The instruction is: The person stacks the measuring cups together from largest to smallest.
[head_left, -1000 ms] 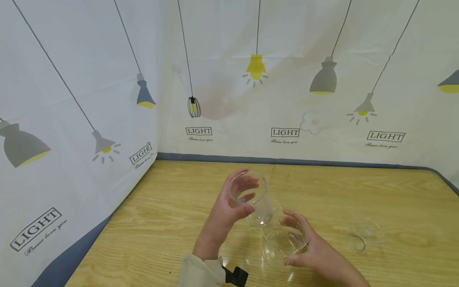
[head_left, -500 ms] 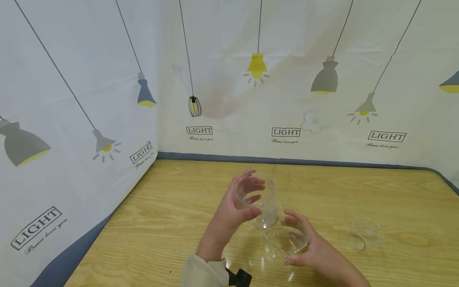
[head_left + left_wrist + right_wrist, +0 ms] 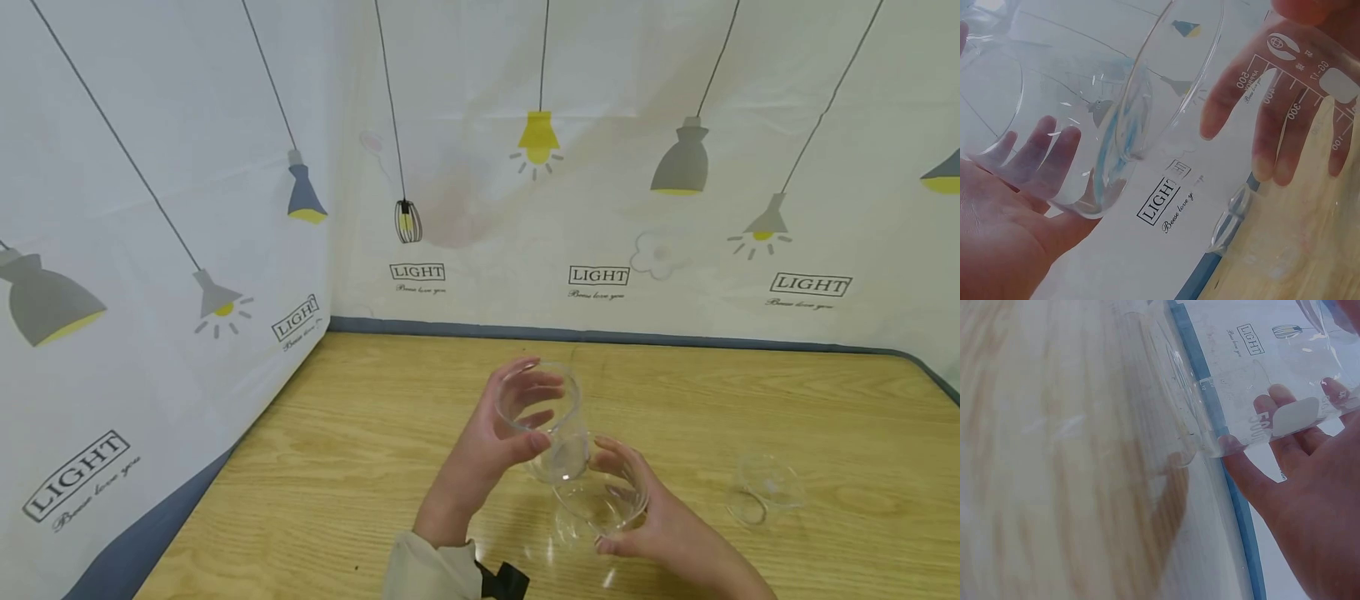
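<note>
My left hand (image 3: 487, 442) grips a clear beaker (image 3: 501, 400) from its left side, fingers behind it and thumb in front. A smaller clear shape shows at its lower end; I cannot tell whether it is a separate vessel. To the right and slightly nearer, my right hand (image 3: 652, 517) holds another clear beaker (image 3: 577, 508). White volume marks and a pale patch (image 3: 1297, 415) show on this one in the right wrist view. The two beakers overlap in the head view, and contact between them is unclear. In the left wrist view the left hand (image 3: 1016, 231) is at lower left.
A small clear vessel (image 3: 772, 483) is on the wooden table (image 3: 862, 417) to the right. Printed lamp sheets (image 3: 465, 167) stand behind and to the left, with a blue lower edge (image 3: 450, 327). A black strap piece (image 3: 510, 581) sits by the left sleeve (image 3: 433, 567).
My left hand has shifted to the right with its beaker, closer to the other one, and the clear shape at its lower end has moved right too. My right hand is almost still.
</note>
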`<action>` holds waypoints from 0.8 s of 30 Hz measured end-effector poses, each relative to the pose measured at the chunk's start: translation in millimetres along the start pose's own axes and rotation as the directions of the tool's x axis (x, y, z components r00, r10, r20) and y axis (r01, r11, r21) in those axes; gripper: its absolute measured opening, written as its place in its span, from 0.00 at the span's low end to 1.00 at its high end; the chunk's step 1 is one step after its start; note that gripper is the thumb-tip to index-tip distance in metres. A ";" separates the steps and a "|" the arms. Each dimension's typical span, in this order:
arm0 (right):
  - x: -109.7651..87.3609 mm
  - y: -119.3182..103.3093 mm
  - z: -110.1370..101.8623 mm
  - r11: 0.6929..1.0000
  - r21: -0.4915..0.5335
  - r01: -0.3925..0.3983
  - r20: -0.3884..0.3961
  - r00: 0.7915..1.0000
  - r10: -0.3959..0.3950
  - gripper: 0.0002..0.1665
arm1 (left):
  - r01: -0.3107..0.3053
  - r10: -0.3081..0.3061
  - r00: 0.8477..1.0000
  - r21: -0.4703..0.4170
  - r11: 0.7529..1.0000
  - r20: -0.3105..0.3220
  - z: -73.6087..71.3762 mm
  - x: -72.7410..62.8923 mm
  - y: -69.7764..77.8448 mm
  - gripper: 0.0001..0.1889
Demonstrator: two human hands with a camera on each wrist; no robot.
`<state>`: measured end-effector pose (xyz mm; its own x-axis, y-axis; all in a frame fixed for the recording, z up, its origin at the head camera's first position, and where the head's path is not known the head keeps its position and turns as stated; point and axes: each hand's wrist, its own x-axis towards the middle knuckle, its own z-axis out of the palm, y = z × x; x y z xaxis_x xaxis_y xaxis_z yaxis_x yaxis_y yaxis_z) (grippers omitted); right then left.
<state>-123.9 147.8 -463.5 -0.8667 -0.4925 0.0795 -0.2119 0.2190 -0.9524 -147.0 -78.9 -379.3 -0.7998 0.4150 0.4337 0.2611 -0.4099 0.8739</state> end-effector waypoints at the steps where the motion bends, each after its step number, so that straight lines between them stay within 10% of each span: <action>1: -0.3 -0.3 0.1 1.000 -0.001 -0.004 -0.002 1.000 0.004 0.57 | -0.002 0.002 1.000 -0.008 1.000 0.002 0.5 0.1 0.0 0.41; 11: 0.9 0.6 -2.1 0.991 -0.044 0.125 0.012 0.992 -0.125 0.57 | 0.016 -0.016 1.000 -0.021 1.000 0.017 4.7 3.3 1.1 0.43; 24: -2.6 -2.1 -0.5 0.998 -0.024 -0.050 -0.016 0.999 0.050 0.55 | -0.031 0.032 0.997 -0.016 0.999 0.064 15.0 4.3 -0.6 0.44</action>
<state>-121.4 149.1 -461.5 -0.8833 -0.4675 0.0366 -0.1789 0.2637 -0.9479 -142.5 -64.8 -374.7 -0.7549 0.4524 0.4748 0.2772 -0.4360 0.8562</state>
